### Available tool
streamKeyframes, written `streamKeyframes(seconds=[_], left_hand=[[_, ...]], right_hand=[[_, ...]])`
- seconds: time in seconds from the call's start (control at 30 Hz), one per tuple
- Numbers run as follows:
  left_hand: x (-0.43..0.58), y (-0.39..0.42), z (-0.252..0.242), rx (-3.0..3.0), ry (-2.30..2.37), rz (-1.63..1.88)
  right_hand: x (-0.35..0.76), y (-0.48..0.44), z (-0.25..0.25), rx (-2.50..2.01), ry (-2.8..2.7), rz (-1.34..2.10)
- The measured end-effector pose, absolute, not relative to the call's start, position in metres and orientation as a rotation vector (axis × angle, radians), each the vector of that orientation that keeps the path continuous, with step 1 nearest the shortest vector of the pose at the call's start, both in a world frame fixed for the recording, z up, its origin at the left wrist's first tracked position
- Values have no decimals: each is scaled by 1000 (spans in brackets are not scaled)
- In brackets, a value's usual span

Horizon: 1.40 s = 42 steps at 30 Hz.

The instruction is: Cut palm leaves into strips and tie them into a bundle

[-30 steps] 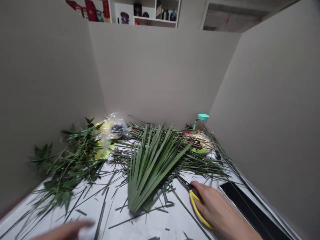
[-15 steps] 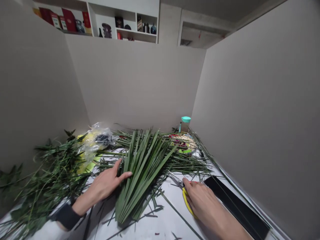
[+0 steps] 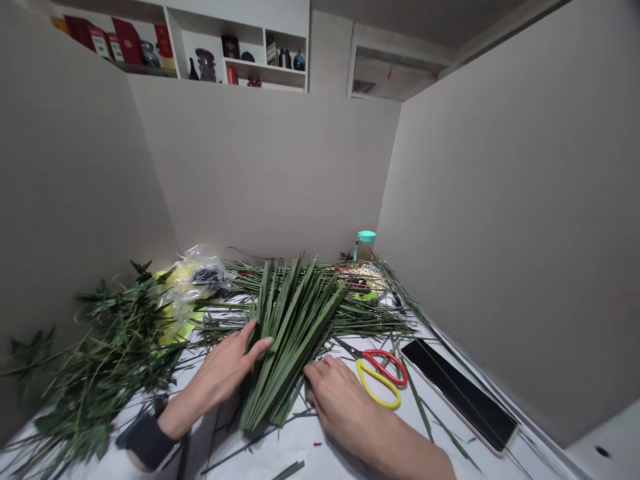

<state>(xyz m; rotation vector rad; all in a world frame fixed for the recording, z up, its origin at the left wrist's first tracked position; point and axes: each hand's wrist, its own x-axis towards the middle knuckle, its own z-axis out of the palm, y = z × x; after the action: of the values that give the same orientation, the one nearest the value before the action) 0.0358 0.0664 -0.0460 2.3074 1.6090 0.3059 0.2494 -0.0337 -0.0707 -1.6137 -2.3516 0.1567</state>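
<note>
A bundle of long, narrow green palm-like leaves [image 3: 293, 340] lies fanned out on the white table [image 3: 320, 440]. My left hand [image 3: 225, 377] rests against the bundle's left side with its fingers spread. My right hand [image 3: 340, 407] touches the lower right edge of the bundle, with its fingers pressed on the leaves. Just to the right of that hand lie scissors [image 3: 377, 377] with red and yellow loop handles, and neither hand touches them.
A black smartphone [image 3: 457, 393] lies at the right. Leafy cut branches [image 3: 105, 347] spread across the left, beside a plastic bag [image 3: 197, 280] with yellow contents. Farther back stand a teal-capped bottle [image 3: 366, 247] and a woven dish [image 3: 363, 283]. Pale walls enclose three sides.
My right hand has let go of the scissors and moved left onto the bundle. My left hand has come in from the lower left to the bundle's side.
</note>
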Motion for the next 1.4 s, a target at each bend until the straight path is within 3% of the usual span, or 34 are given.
streamKeyframes(seconds=[0.37,0.7,1.07,1.4], left_hand=[[56,63,-41,2417,1537,87],[86,46,-54,2618,1725,-66],[25,81,-62,2650,1576,256],[-28,111,-21,2600,1428,663]], right_hand=[[249,-19,-78,-1427,-2298,531],[245,-18,-86,-1336,-2315,528],[254,-38,-88,-1220,-2419,333],[251,-30,-114,-1207,-2441,268]])
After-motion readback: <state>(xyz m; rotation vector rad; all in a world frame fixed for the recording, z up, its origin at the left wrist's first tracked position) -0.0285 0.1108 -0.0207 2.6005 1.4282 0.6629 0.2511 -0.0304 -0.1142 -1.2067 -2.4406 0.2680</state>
